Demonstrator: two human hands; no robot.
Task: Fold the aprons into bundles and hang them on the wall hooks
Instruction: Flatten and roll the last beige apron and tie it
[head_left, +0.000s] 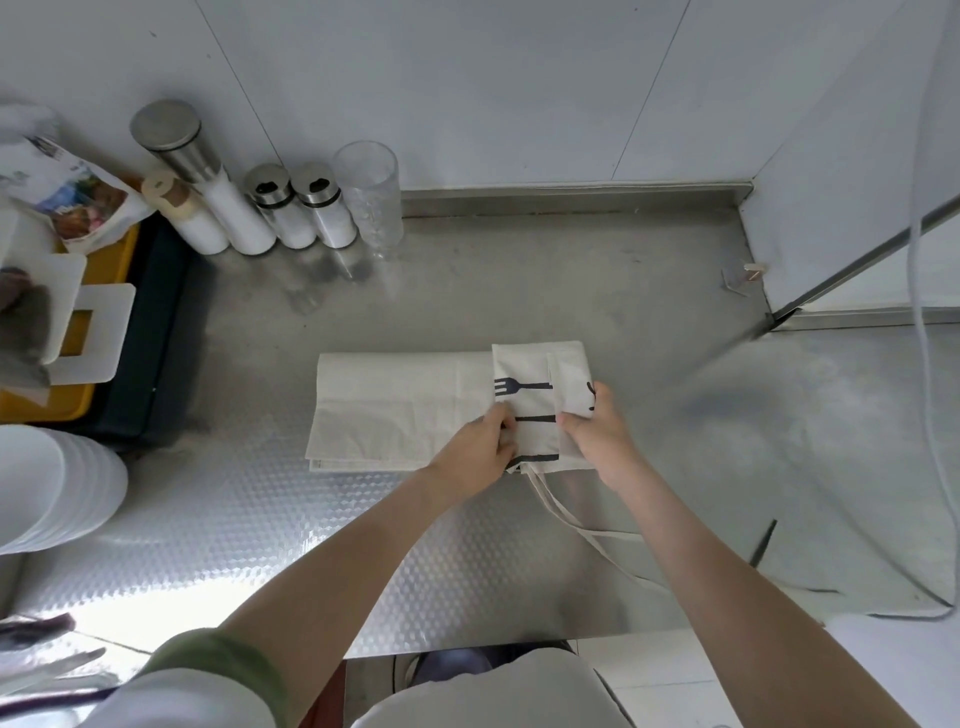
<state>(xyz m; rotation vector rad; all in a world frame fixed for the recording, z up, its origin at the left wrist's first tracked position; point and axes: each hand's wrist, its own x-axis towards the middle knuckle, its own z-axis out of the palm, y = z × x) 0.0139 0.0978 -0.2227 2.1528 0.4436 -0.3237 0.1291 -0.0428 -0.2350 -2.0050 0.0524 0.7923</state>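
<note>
Your left hand (480, 448) and right hand (597, 434) are pinching the folded cream fork-printed cloth apron (400, 410). It is lying on the steel surface (249, 525).

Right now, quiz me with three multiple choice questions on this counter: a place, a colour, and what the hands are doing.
1. Where is the clear glass? A. front edge B. beside the shakers, at the back C. far right corner
2. The apron has a fork print that is? A. red B. black C. green
3. The left hand and right hand? A. hang free B. one touches cloth C. both pinch the fold

B: it stands right of the shakers. B: black on cream. C: both hands' fingers curl on the fold.
</note>
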